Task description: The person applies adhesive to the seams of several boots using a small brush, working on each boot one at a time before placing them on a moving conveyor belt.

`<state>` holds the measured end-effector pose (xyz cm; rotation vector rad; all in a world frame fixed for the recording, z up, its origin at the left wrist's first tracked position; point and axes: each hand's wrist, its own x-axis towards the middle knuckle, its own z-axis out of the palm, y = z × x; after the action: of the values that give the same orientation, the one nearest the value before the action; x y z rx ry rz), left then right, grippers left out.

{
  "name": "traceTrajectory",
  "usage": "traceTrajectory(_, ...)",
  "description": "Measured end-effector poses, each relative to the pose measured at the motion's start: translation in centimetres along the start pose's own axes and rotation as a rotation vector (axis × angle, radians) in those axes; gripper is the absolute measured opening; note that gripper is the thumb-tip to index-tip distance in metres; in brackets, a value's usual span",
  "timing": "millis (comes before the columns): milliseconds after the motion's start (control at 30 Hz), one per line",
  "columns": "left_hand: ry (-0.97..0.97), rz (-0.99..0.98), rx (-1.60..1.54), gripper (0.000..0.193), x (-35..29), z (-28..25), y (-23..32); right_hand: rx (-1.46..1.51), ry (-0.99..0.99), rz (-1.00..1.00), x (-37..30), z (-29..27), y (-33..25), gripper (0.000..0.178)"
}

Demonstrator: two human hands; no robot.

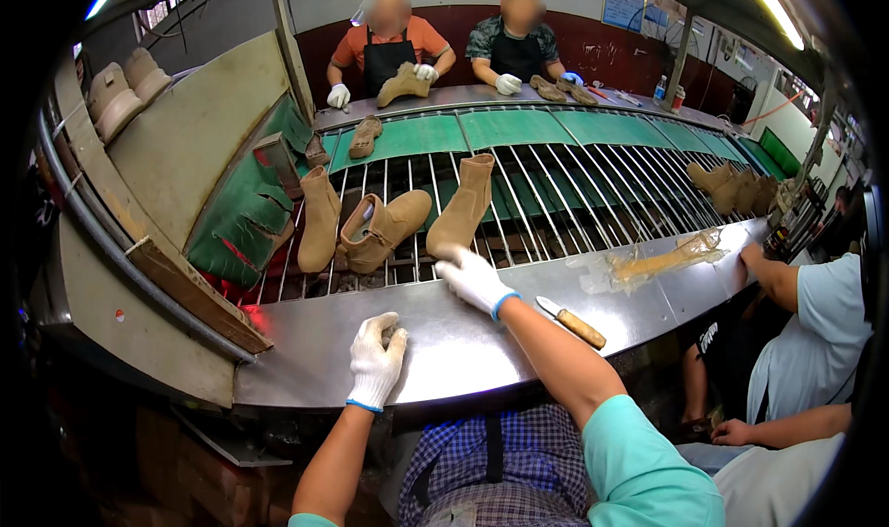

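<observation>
My right hand [476,281], in a white knit glove with a blue cuff, reaches across the steel ledge and has its fingers on the toe of a tan ankle boot [466,203]. That boot is tilted, its shaft pointing up and away. Closer to me, my left hand [377,360], gloved the same way, is over the ledge with its fingers loosely bent, the thumb apart and nothing in it. To the left of the held boot are another tan boot lying over [389,226] and a tan boot with its shaft up [319,217], both on the metal bars.
A wooden-handled knife [571,322] lies on the steel ledge [491,342]. Brown tape covers part of it [667,257]. Beyond the rod conveyor [556,194] and its green sheets, two people stand; one holds a boot [404,84]. Other people sit at right, near several boots [727,186].
</observation>
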<state>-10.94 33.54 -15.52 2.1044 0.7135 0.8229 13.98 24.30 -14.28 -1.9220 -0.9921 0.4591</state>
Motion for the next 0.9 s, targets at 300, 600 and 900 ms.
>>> traceTrajectory(300,-0.083,0.009,0.058,0.033,3.7,1.8,2.6,0.777,-0.207,0.001,-12.7,-7.4,-7.6,0.036)
traceTrajectory(600,-0.419,0.196,-0.157,0.042,12.5,11.7,-2.0,0.698,-0.07,-0.318,-24.4,-13.4,-11.7,0.03)
traceTrajectory(900,-0.564,0.318,-0.155,0.039,11.6,9.9,1.7,0.656,0.074,-0.224,-30.8,-11.1,-19.0,0.032)
